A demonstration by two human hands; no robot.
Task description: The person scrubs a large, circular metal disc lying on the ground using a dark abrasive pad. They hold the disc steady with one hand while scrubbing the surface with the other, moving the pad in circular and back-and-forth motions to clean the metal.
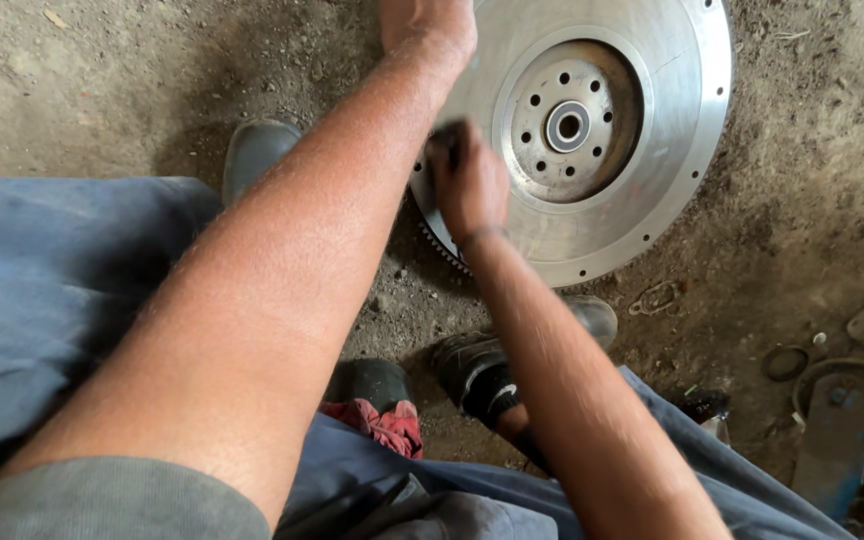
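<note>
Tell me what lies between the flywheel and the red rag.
In the head view, between the flywheel and the red rag: bare dirt ground and a black shoe.

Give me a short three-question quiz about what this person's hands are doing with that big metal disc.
1. True or false: the flywheel lies on a workbench.
2. Which hand rests on the disc's top edge? A) left hand B) right hand
3. What ring runs round the disc's rim?

Key:
1. False; it lies on the dirt ground.
2. A; the right hand is closed near the left rim, its contents too blurred to tell.
3. A toothed ring.
</note>
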